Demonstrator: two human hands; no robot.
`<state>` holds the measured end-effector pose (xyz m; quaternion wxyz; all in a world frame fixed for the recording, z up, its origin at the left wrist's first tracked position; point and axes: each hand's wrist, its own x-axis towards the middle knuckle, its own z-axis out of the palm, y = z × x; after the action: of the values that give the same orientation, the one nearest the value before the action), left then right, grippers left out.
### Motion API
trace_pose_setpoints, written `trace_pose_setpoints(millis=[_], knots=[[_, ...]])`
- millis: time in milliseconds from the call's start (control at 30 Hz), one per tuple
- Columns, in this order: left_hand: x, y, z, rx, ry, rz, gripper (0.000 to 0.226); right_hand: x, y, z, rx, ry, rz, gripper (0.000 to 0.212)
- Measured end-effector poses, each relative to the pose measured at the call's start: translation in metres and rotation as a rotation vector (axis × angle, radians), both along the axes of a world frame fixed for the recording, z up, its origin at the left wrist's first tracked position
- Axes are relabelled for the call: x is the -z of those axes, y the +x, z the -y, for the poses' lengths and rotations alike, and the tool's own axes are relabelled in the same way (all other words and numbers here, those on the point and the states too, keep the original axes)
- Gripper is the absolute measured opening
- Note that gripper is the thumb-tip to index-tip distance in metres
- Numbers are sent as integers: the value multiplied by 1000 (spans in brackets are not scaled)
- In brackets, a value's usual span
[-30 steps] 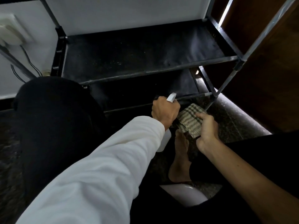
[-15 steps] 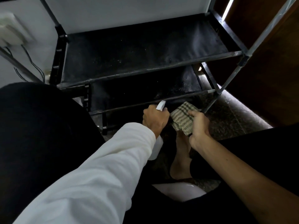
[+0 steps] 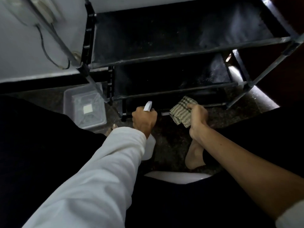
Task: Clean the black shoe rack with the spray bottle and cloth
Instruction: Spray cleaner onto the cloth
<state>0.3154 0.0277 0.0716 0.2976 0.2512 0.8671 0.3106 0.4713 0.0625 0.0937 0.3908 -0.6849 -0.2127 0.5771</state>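
At far left, a white wall (image 3: 24, 55) had a dark cable (image 3: 43, 41) hanging down it; the plug above was too blurred to read. Below, a clear plastic container (image 3: 85, 111) sat on the dark speckled floor (image 3: 169, 137), just beside the rack's left legs. Left hand (image 3: 144, 120), in a white sleeve (image 3: 98, 170), was fisted tight round the neck of the white spray bottle (image 3: 147, 106), with the nozzle aimed at the lowest tier. Black shoe rack (image 3: 164, 33) filled the top centre, shelves dusty and speckled. Checked cloth (image 3: 182, 112) was bunched low by the bottom front rail; contact with the rail unclear. Right hand (image 3: 196, 119) gripped it, fingers curled round the fabric, thumb on top. A bare foot (image 3: 195, 155) rested on the floor under that wrist.
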Motion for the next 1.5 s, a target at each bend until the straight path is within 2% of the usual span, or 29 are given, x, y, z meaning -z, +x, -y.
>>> trace_pose_setpoints(millis=[100,200,367,500,633,800,967,1167,1500], knots=[[3,-14,9,-43,4,28,39,6,-12,7,-18,-26,21,8],[7,-27,22,-85,-14,40,41,11,-19,14,-35,-49,20,15],[9,-35,37,-74,-110,-121,37,17,-24,24,-78,-59,60,20],[9,-33,27,-90,-63,-17,45,16,-26,27,-101,-52,78,24],[10,-32,23,-156,-64,-33,50,18,-24,28,-80,-50,93,20],[16,-19,16,-63,-19,81,51,18,-16,28,-51,-53,90,20],[17,2,5,36,-25,92,56,18,-6,31,-1,-49,66,20],[16,31,-11,145,-38,113,50,22,9,35,38,-98,116,31],[18,81,-30,266,-87,123,60,20,43,38,254,-64,1,25]])
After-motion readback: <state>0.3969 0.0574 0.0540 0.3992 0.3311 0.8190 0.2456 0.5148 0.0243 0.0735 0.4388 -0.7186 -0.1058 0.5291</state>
